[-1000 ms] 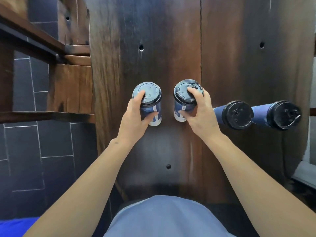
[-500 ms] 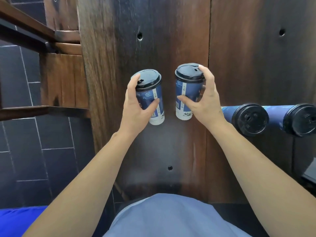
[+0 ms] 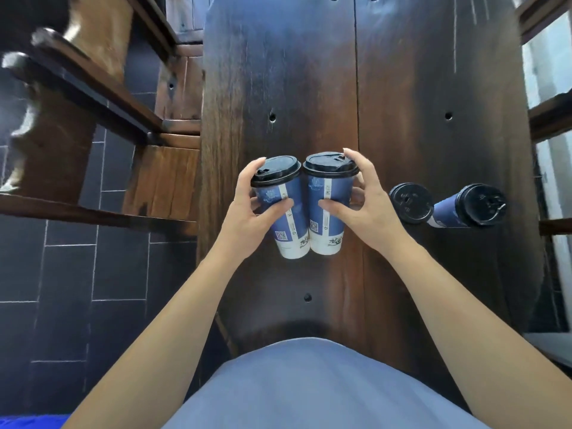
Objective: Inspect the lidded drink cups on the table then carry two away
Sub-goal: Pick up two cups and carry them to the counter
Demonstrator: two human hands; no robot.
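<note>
Two blue paper cups with black lids are lifted above the dark wooden table (image 3: 402, 88), side by side and touching. My left hand (image 3: 247, 212) grips the left cup (image 3: 288, 224) around its side, fingers curled behind it and thumb across the front. My right hand (image 3: 362, 209) grips the right cup (image 3: 326, 224) the same way, one fingertip at the lid's rim. Both cups tilt slightly, lids away from me. Two more lidded cups (image 3: 411, 202) (image 3: 481, 205) stand on the table to the right.
Wooden chairs or benches (image 3: 164, 181) stand left of the table over a dark tiled floor (image 3: 77, 274). More wooden furniture and a bright window area (image 3: 551, 57) lie at the right edge. My light blue garment (image 3: 309, 382) fills the bottom.
Both hands have raised their cups off the table and brought them together until they touch. The view has pulled back and up, showing more of the table.
</note>
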